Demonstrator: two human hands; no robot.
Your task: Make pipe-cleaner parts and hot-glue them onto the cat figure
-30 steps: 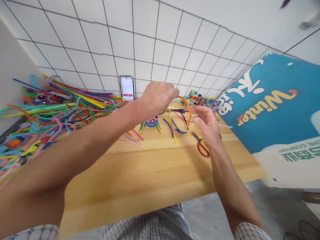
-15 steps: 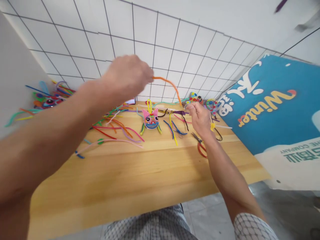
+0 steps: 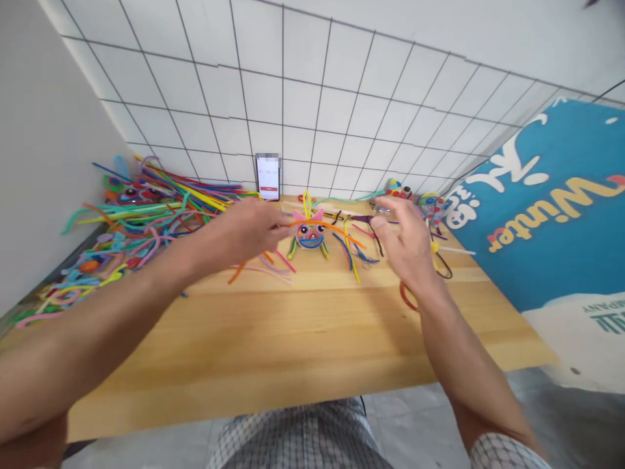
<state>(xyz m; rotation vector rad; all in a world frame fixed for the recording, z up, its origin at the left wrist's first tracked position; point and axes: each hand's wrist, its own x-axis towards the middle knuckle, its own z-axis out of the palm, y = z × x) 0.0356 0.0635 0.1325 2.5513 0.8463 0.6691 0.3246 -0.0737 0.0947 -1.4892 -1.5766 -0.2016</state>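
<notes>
An orange pipe cleaner (image 3: pixel 336 227) stretches rightward from the closed fingers of my left hand (image 3: pixel 254 228), and a shorter orange end shows below that hand. Its length passes in front of a small craft face (image 3: pixel 310 236) with pink ears, googly eyes, a blue mouth, a yellow loop on top and yellow-green legs. My right hand (image 3: pixel 403 238) is open, thumb and fingers apart, to the right of the orange pipe cleaner's free end. Beneath its palm lie scissors, of which the red handle (image 3: pixel 408 297) shows.
Many coloured pipe cleaners (image 3: pixel 195 195) pile up at the left. A phone (image 3: pixel 268 177) leans on the gridded wall. Short blue and yellow pieces (image 3: pixel 352 257) lie mid-table. Decorated craft pieces (image 3: pixel 398 189) sit at the back right, beside a blue board (image 3: pixel 551 215).
My left hand has come down with the orange pipe cleaner. My right hand has let go of the other end and opened. The view has shifted left, showing the phone and pile.
</notes>
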